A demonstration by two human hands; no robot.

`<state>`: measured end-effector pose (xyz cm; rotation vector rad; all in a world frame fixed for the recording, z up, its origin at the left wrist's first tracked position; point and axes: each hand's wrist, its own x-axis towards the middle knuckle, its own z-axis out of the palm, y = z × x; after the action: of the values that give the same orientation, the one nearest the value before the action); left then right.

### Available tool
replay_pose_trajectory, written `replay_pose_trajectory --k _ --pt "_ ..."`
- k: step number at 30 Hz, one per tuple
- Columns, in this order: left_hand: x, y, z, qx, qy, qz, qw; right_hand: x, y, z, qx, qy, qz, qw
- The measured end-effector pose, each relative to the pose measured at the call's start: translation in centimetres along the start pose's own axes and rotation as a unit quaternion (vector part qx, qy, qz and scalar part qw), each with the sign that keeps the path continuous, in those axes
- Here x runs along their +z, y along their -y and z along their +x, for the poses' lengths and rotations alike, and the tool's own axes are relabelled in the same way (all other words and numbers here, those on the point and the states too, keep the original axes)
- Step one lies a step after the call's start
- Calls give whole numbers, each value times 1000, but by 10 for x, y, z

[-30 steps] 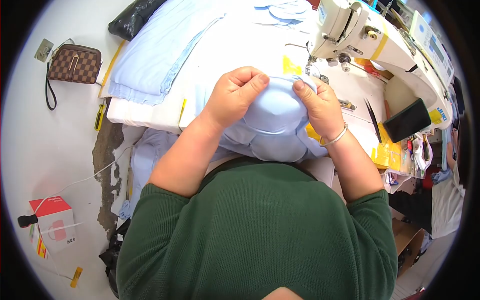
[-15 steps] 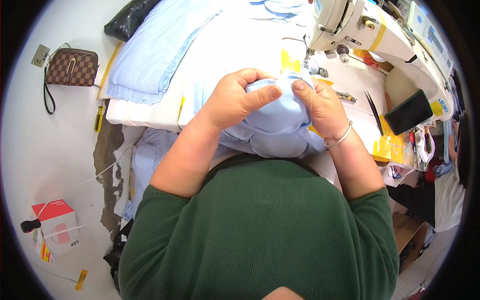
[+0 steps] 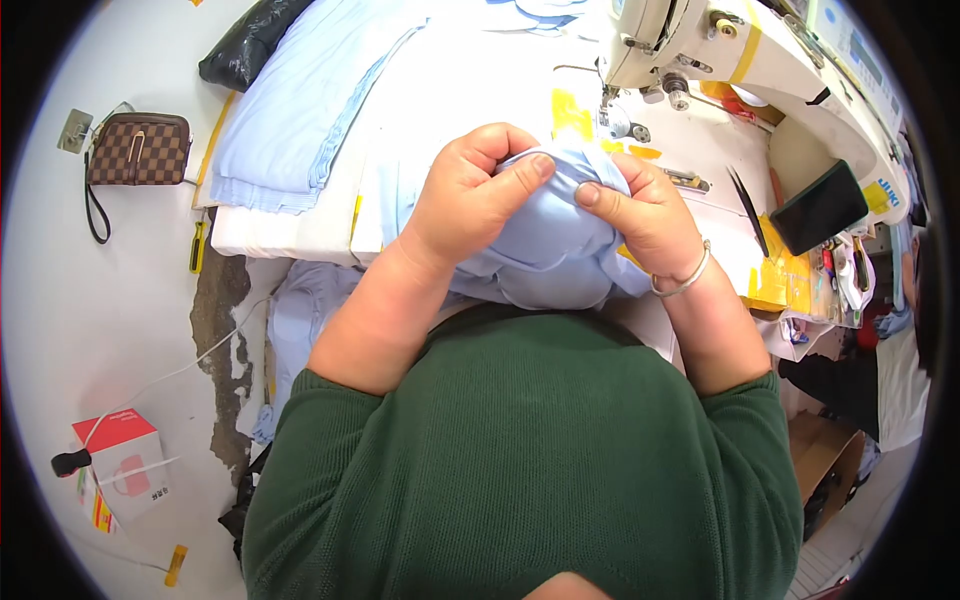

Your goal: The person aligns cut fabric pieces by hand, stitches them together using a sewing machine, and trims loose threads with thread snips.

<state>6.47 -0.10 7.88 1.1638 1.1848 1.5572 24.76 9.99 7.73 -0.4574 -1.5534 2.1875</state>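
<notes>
A light blue piece of fabric [image 3: 555, 235] hangs between my two hands, its folded upper edge pinched at both sides and its lower part draped over the table edge toward my lap. My left hand [image 3: 480, 190] is closed on the edge, thumb on top and fingers behind. Close beside it, my right hand [image 3: 645, 210] grips the same edge, thumb pressed on the cloth; a bangle circles that wrist. Just beyond the hands stands a white sewing machine [image 3: 780, 75], its needle area [image 3: 610, 95] apart from the fabric.
Stacked light blue fabric [image 3: 300, 110] lies at the table's left, beside a black plastic bag [image 3: 250, 45]. Dark tweezers [image 3: 747, 210], a phone [image 3: 820, 208] and yellow tape [image 3: 780, 280] are on the right. A checkered pouch [image 3: 138, 148] and a red-and-white box [image 3: 125, 455] lie further left.
My right thumb has shifted slightly down and left along the fabric. The cloth's top edge between the hands now shows more folds. The view has shifted slightly.
</notes>
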Motion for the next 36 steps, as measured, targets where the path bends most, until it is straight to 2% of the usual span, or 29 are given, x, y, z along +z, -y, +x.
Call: replay_pose_trajectory --k 5,8,9,10,11,13,15,16,17,18,20,21,22,24,25,26,28,30,32,33,34,36 --pt "-1 9 -2 -12 -20 -33 999 -4 -10 2 4 -9 -6 1000" --pt "-4 13 2 -3 -37 -16 999 -7 -12 8 16 -7 40 999" --pt "-6 15 6 144 -110 140 973 -7 -11 10 15 -17 63 998" --pt "-6 17 8 283 -177 289 897 -8 -10 12 13 -27 87 996" --pt "-8 13 4 284 -177 289 897 -9 -11 15 14 -52 91 994" --pt "-11 1 -14 182 -82 213 956 -5 -7 17 4 -57 109 992" --pt "6 -6 -22 188 -61 261 945 4 -2 17 0 -58 128 990" --pt "14 -6 -23 194 -36 307 931 9 2 14 -18 -41 70 997" --pt "15 7 -23 196 -27 270 942 15 6 11 -38 -26 12 999" --pt "19 15 -23 197 -27 272 942 21 10 10 -39 -24 13 999" --pt "26 25 -24 105 -85 50 990 33 17 7 -202 22 -218 955" --pt "22 19 -26 62 -65 56 994 32 21 6 -240 32 -289 926" --pt "21 16 -26 62 -63 54 995 32 25 6 -240 30 -290 926" --pt "17 11 -23 -42 -16 -205 978 31 32 10 -172 38 -213 961" --pt "8 14 -24 -70 -14 -243 968 24 35 11 -123 10 -170 978" --pt "4 14 -24 -68 -14 -243 968 17 34 14 -124 11 -171 977" --pt "-3 14 -27 -73 -9 -337 939 7 21 22 -187 -93 -231 950" --pt "-7 17 -31 -86 -35 -361 928 5 10 24 -196 -95 -207 954" --pt "-13 19 -33 -75 -7 -385 920 3 4 16 -15 21 -85 996" --pt "-16 21 -34 -76 -7 -385 920 -3 -1 18 24 76 -69 994" --pt "-19 23 -35 -77 -15 -384 920 -4 -4 16 24 75 -69 995" --pt "-21 25 -37 -79 -26 -384 920 5 -8 11 14 -5 -4 1000"
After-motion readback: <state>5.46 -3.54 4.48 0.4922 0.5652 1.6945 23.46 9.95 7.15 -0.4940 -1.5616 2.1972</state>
